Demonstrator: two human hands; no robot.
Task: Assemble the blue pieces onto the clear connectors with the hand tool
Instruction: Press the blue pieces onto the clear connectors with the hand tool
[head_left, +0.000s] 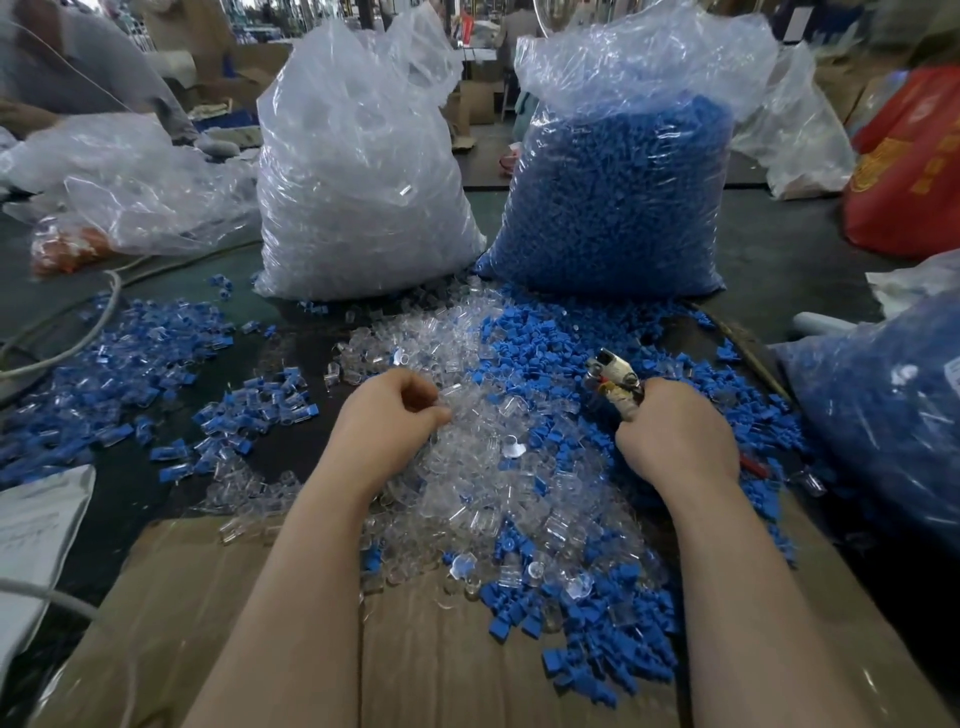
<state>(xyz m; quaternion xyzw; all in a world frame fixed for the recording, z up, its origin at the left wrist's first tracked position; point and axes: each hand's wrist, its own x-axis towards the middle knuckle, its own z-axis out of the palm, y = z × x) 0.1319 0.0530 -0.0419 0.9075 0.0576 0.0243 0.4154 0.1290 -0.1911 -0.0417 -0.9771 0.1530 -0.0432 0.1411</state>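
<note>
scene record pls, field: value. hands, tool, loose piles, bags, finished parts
left hand: fingers curled, picking in the clear connectors
right hand: grips the hand tool, head pointing up and away
loose blue pieces: heaped right of the clear pile
clear bag: upright, back left, clear parts
blue bag: upright, back right, blue parts
assembled pieces: spread at left
cardboard: under the near piles

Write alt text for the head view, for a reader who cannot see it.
A person's left hand reaches into a loose heap of clear connectors while the right hand grips a hand tool over scattered blue pieces. Behind stand a bag of clear connectors and a bag of blue pieces.
</note>
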